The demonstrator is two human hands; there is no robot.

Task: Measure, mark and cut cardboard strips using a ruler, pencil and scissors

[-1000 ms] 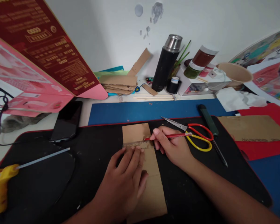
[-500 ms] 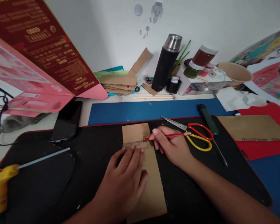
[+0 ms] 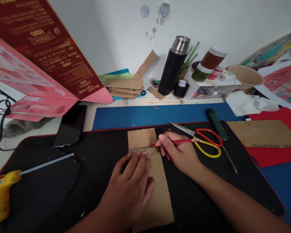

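A long strip of brown cardboard (image 3: 162, 194) lies on the black mat, pointing away from me. Across its upper part runs a narrow see-through strip with marks, like a clear ruler (image 3: 137, 149). My left hand (image 3: 129, 181) rests flat over the cardboard, its fingertips pressing on the ruler's near edge and its thumb apart. Between the thumb and fingers of my right hand (image 3: 176, 150) is a thin red pencil (image 3: 184, 141), its tip touching the cardboard near the ruler's right end. Just past that hand lie scissors (image 3: 208, 137) with one red and one yellow handle.
A green-handled tool with a metal point (image 3: 218, 127) lies beyond the scissors. On the left are a yellow glue gun (image 3: 1, 197) with a glue stick and a black phone (image 3: 71, 124). A black flask (image 3: 173, 68), stacked cardboard (image 3: 123, 84) and jars (image 3: 210, 60) stand along the wall.
The view has shifted very slightly. Both hands, the cardboard and the pencil keep almost the same places.
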